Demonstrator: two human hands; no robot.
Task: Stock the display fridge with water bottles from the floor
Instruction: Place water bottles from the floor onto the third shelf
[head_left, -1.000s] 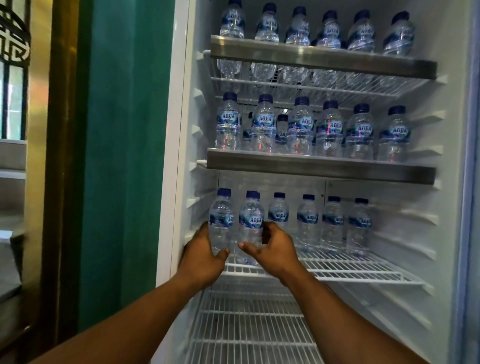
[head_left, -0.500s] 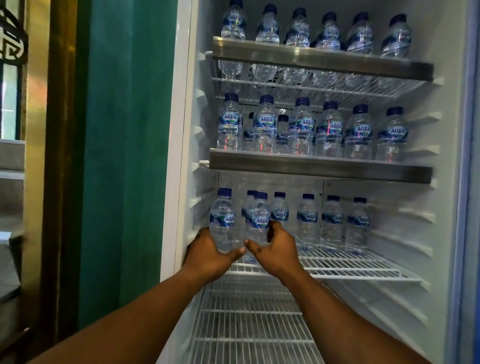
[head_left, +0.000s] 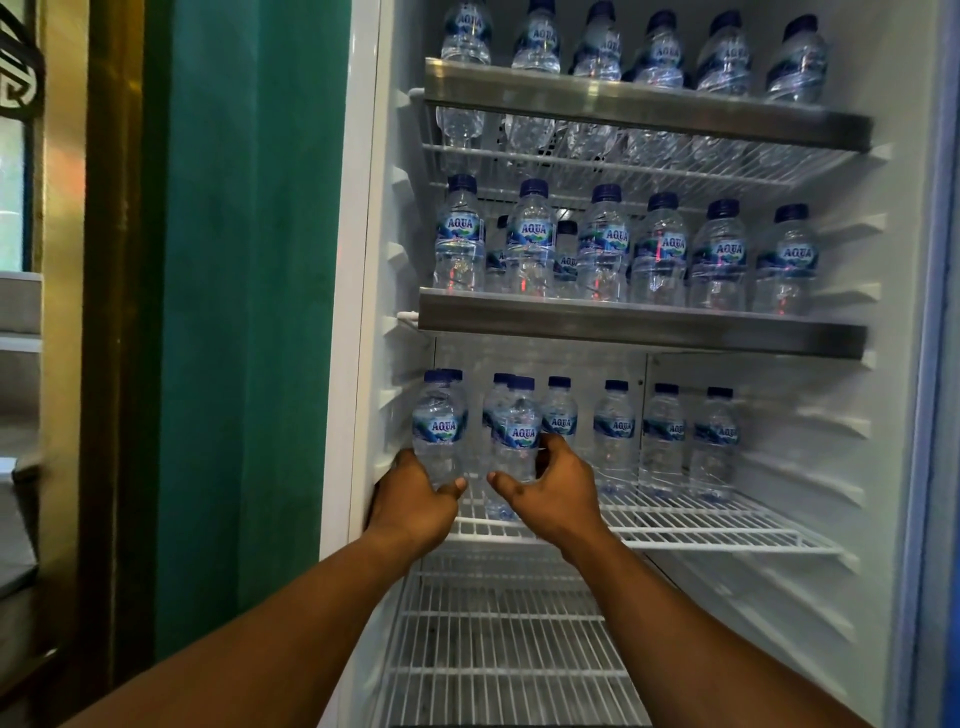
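Observation:
The display fridge (head_left: 363, 260) stands open in front of me. My left hand (head_left: 415, 499) grips the base of a clear water bottle (head_left: 439, 423) with a blue cap at the left end of the third wire shelf (head_left: 701, 535). My right hand (head_left: 550, 493) grips a second bottle (head_left: 517, 428) just right of it. Both bottles are upright near the shelf's front. Behind them a row of several bottles (head_left: 665, 436) stands along the back of the same shelf; one bottle is partly hidden behind the right-hand one.
The two steel-fronted shelves above, upper (head_left: 649, 106) and middle (head_left: 644, 327), carry full rows of bottles. A bare wire shelf (head_left: 509, 649) lies below. A teal wall (head_left: 249, 312) and a gold frame (head_left: 104, 312) stand left of the fridge; its door edge (head_left: 935, 364) is at right.
Both hands have drawn their bottles a little toward the front of the shelf, so they now overlap the back row. The view has shifted slightly.

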